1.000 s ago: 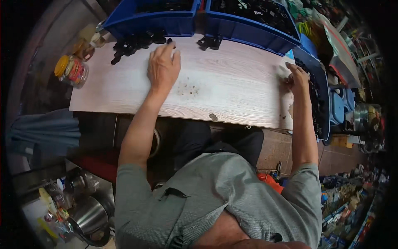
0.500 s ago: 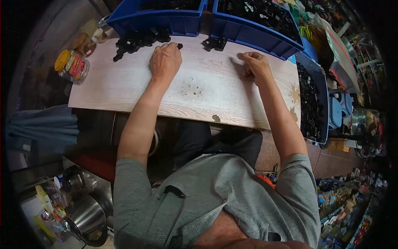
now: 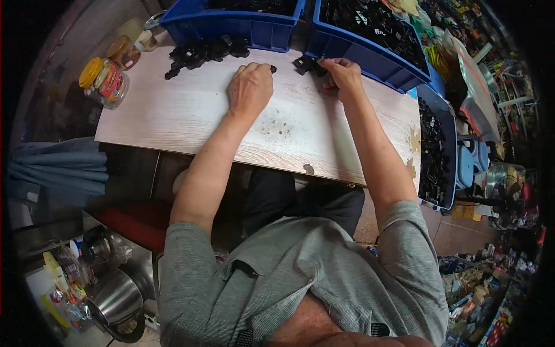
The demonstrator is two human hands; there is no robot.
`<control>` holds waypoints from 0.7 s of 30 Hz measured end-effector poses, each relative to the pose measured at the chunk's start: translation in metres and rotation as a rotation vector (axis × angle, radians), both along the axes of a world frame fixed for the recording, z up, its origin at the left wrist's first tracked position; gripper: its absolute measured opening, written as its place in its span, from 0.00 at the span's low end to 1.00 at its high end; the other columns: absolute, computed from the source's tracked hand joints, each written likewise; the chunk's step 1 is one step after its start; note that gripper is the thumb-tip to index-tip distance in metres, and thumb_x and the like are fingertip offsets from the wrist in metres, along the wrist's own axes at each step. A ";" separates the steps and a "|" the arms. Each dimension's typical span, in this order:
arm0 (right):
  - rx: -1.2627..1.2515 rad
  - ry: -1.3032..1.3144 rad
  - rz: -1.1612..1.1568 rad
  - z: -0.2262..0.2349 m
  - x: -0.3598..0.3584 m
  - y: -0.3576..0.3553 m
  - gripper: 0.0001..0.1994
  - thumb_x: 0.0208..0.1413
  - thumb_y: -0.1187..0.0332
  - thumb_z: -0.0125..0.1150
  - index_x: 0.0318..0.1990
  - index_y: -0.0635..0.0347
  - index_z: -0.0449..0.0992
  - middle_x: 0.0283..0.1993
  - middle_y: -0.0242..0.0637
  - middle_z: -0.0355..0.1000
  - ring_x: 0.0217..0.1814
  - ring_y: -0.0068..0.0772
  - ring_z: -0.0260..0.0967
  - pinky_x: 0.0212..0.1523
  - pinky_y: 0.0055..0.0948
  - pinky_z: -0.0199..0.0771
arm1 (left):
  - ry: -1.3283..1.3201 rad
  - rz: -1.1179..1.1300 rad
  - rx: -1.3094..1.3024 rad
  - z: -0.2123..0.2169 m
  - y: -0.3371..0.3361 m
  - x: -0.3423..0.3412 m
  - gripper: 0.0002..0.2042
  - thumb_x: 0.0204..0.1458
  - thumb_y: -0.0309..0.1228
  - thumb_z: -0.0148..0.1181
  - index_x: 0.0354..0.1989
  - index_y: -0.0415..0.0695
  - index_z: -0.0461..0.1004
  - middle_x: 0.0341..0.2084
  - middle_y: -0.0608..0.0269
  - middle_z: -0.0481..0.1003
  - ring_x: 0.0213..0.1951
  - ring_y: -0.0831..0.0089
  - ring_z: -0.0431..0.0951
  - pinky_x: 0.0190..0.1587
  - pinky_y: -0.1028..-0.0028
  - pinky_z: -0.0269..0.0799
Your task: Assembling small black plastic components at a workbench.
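Right hand [image 3: 344,74]: moved since the earlier frames from the right edge of the board, by the side bin, across to the far edge; now at a small black plastic part [image 3: 304,63] lying on the board just in front of the right blue bin [image 3: 370,55]. Fingers curled narrow, tips at or on the part; whether they actually pinch it cannot be told.

Left hand [image 3: 250,88]: position about unchanged. Rests knuckles-up on the pale wooden board [image 3: 191,115], fingers bent under; another tiny black piece [image 3: 273,69] shows at its fingertips. Whether it holds anything cannot be told.

Black plastic part: small, dark, angular, apparently moulded. Judged light and stiff, not fragile, somewhat smooth; likely best taken by its outer edges between thumb and forefinger, since it sits flat on the board.

Other stock:
- Pile of like black parts [image 3: 202,51], far left of the board, just beside the left blue bin [image 3: 231,26].
- Both blue bins hold more dark parts.
- Third blue bin [image 3: 433,150], off the board's right end, also filled with black pieces.
- Clear jar with yellow lid [image 3: 104,81], near the board's left corner, with a second jar behind it.
- Metal kettle [image 3: 115,301], low at the left, well apart from the work.

Wearer: grey short-sleeved shirt, seated at the board's near edge.
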State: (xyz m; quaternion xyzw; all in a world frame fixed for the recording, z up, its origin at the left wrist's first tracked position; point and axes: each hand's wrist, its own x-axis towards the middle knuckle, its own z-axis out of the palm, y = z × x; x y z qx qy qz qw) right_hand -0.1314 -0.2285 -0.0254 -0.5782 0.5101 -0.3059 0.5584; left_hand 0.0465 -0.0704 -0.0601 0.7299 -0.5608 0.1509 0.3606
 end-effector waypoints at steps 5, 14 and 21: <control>-0.007 -0.067 0.079 0.008 -0.028 0.006 0.10 0.54 0.64 0.71 0.32 0.55 0.74 0.18 0.28 0.63 0.16 0.26 0.64 0.19 0.33 0.77 | 0.044 0.078 0.032 0.003 -0.003 0.006 0.09 0.57 0.31 0.56 0.35 0.43 0.83 0.34 0.49 0.81 0.37 0.48 0.79 0.43 0.56 0.75; 0.039 0.103 0.212 0.024 -0.065 0.047 0.10 0.50 0.65 0.74 0.33 0.54 0.76 0.18 0.25 0.64 0.16 0.19 0.62 0.19 0.23 0.70 | 0.402 0.116 0.236 0.025 0.007 0.029 0.17 0.59 0.42 0.55 0.38 0.41 0.83 0.38 0.44 0.81 0.40 0.45 0.81 0.45 0.57 0.76; 0.013 0.068 0.210 0.027 -0.070 0.060 0.19 0.46 0.69 0.76 0.46 0.56 0.77 0.20 0.25 0.67 0.16 0.18 0.61 0.18 0.23 0.66 | 0.131 -0.020 0.002 0.013 0.018 0.019 0.13 0.57 0.35 0.59 0.46 0.43 0.82 0.42 0.48 0.81 0.43 0.47 0.81 0.48 0.57 0.76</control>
